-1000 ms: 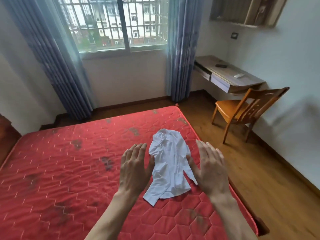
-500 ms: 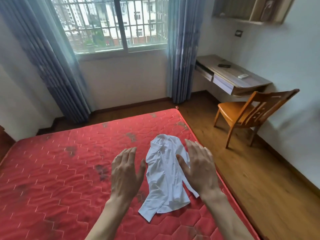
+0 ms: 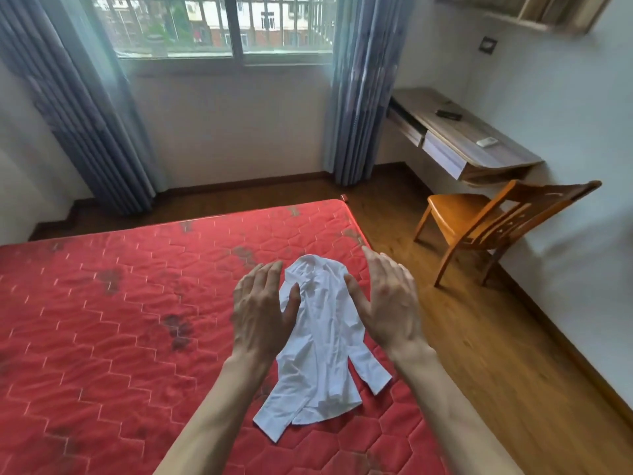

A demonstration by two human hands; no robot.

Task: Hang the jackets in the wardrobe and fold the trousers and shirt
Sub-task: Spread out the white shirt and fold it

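A crumpled white shirt [image 3: 322, 341] lies on the red quilted mattress [image 3: 102, 320] near its right edge, collar end away from me, a sleeve sticking out at the lower right. My left hand [image 3: 262, 310] hovers flat with fingers spread at the shirt's left side, its thumb over the cloth. My right hand [image 3: 387, 303] is spread at the shirt's right side, its thumb over the fabric. Neither hand grips anything. No jackets, trousers or wardrobe are in view.
A wooden chair [image 3: 489, 224] stands on the wood floor right of the bed, beneath a wall-mounted desk [image 3: 462, 135] with a white remote and a dark object on it. Blue curtains [image 3: 356, 87] frame a barred window [image 3: 222, 22] beyond the bed.
Both hands have reached farther forward along the shirt toward its collar end and closed in on its sides. The head has tipped down, so the view shows more of the bed.
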